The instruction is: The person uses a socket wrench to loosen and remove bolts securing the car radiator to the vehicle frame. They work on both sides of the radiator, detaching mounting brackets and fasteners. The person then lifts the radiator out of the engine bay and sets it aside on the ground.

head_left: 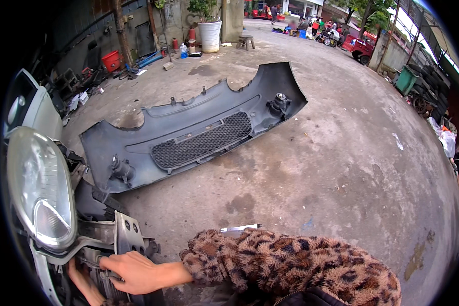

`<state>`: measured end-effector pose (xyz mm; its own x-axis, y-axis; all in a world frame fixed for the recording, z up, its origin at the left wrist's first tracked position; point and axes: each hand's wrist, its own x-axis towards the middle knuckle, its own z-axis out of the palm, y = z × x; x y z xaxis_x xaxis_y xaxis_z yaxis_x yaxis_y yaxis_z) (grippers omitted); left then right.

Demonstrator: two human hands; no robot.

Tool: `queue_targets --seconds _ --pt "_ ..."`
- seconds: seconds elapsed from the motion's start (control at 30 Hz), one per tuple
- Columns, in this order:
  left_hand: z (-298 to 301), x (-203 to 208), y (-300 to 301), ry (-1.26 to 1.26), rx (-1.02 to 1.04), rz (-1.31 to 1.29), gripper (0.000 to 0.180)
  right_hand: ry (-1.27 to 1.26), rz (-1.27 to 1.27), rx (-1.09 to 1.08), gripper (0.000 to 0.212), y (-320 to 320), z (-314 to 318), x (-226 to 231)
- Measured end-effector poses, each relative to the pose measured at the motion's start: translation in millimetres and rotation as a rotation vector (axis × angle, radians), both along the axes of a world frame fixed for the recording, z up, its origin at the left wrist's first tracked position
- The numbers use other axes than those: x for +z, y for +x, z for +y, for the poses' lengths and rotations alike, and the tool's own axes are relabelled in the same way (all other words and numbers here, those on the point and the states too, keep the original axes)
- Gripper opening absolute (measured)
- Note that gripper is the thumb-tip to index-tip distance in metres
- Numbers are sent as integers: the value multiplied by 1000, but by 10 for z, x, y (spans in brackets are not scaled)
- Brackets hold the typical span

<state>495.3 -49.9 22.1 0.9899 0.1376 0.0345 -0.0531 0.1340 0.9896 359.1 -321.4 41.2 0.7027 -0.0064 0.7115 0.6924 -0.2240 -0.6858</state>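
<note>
My right hand (pixel 133 274), in a leopard-patterned fleece sleeve, reaches into a car's exposed front below the headlight (pixel 38 188). Its fingers are curled against the metal parts; whatever they grip is too small or hidden to make out. Beside it, my left hand (pixel 81 283) goes in deeper, its fingers out of sight behind the metal support (pixel 89 255). A pale bracket (pixel 129 232) with round holes stands just beyond my right hand. On the ground ahead lies a detached dark bumper (pixel 188 115), inner side up, with a mesh grille (pixel 204 140) and two fog lamps.
A thin silvery object (pixel 241 228) lies on the concrete beyond my sleeve. Farther back are a white planter (pixel 209 36), a small stool (pixel 245 42) and a red bucket (pixel 111 60). Stacked tyres (pixel 433 84) and a green bin (pixel 407 80) line the right. People gather in the distance.
</note>
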Motion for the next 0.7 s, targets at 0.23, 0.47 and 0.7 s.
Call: queue_targets --seconds 0.23,0.47,0.7 --pt "-86 8 14 14 -54 9 42 362 419 274 26 176 6 -8" --pt "-70 4 6 51 -20 -4 42 84 76 154 21 76 -7 62" --pt "-197 119 -75 106 56 8 43 160 368 284 15 132 -158 16"
